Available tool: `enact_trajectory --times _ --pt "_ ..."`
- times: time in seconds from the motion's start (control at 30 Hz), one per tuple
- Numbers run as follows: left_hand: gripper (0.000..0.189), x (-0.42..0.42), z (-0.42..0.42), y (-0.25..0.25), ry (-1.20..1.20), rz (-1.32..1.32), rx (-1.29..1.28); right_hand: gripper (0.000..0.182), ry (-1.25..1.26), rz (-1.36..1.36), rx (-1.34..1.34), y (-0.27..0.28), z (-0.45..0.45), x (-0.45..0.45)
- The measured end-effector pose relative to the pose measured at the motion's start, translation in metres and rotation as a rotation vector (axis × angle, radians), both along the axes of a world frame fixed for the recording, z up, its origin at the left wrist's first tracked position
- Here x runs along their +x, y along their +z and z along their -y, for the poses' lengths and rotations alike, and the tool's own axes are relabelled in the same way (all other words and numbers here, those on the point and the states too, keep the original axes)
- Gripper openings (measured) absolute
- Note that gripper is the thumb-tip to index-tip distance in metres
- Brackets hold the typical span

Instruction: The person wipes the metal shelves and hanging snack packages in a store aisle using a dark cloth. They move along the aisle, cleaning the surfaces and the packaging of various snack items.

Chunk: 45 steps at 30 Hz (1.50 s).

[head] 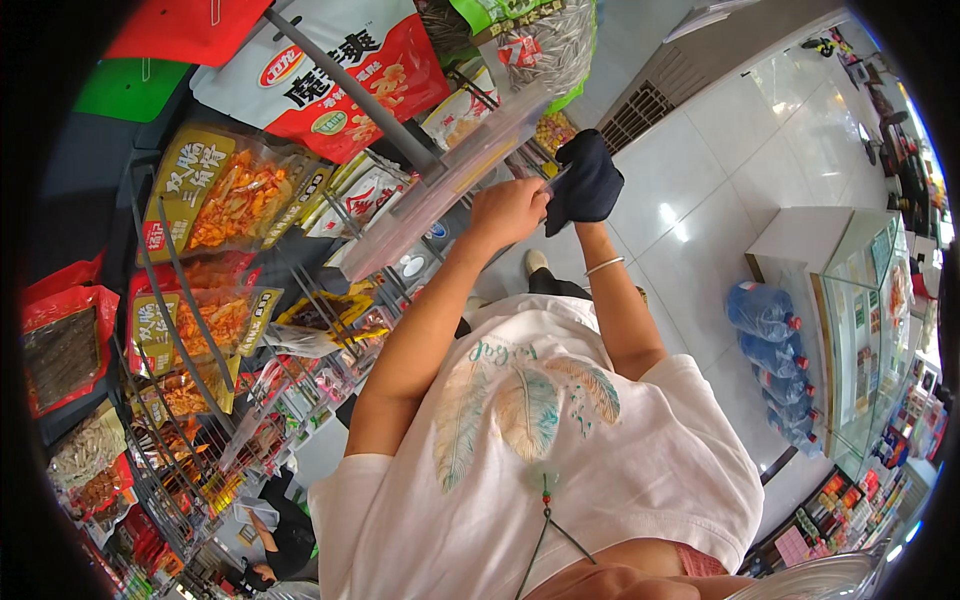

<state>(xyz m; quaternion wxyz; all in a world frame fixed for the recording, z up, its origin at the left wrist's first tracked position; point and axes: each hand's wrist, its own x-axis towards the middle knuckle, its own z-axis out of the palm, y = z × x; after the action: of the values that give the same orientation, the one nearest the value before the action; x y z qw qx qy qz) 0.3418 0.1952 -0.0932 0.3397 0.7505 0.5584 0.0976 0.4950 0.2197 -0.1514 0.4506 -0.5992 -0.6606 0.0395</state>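
My left hand is bare, its fingers curled around a thin strip, apparently clear plastic, beside the snack rack. Dark navy cloth covers most of my right hand, hiding its fingers; the cloth meets the strip's end next to my left hand. Just left of both hands, a clear plastic shelf-edge strip runs slanting along the rack. Behind it hangs a large white-and-red snack bag.
Wire racks of packaged snacks fill the left. A grey rod meets the shelf strip. On the right, large blue water bottles stand beside a glass display counter. Another person is at lower left. Tiled floor lies right of my hands.
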Motion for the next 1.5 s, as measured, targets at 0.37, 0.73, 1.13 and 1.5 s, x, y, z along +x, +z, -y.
enact_trajectory --times 0.37,0.73,1.13,1.5 --pt "0.029 -0.043 0.052 0.038 0.251 0.325 0.343 0.035 -0.010 0.189 -0.120 -0.022 0.067 0.051" --pt "0.030 -0.065 0.103 0.000 0.299 0.322 0.066 0.032 0.391 -0.202 -0.399 0.047 0.118 -0.017" --pt "0.021 -0.073 0.095 -0.022 0.282 0.488 -0.133 0.041 0.373 0.262 -0.085 0.044 0.083 -0.069" --pt "0.022 -0.063 0.098 -0.021 0.346 0.579 -0.155 0.047 0.380 0.180 -0.297 0.038 0.105 -0.016"
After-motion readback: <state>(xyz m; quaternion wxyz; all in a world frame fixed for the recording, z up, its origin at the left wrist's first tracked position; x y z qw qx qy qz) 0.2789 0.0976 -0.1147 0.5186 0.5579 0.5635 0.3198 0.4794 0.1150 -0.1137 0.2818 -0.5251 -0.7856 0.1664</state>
